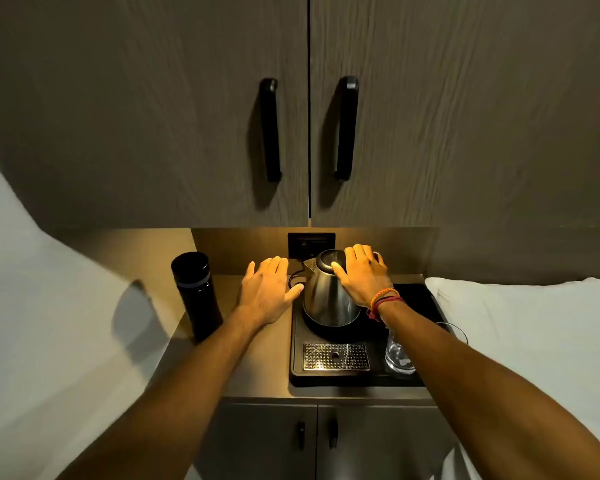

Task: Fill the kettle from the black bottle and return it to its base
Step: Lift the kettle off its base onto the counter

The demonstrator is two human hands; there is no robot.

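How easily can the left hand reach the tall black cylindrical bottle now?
Probably easily: the open left hand hovers beside the steel kettle, and only bare counter lies between it and the tall black cylindrical bottle.

No text, label, brand, number or sign can be read anywhere in the view. The black bottle (196, 295) has a plain dark wall with only a paler band around it, without lettering. The steel kettle (328, 292) shows bare, reflective metal with no logo in sight. The black tray (297, 355) and its perforated metal grate (336, 356) carry no markings. The wall socket plate (311, 244) behind the kettle is too dark and small to show any writing. The cupboard doors (153, 116) are unmarked wood grain.
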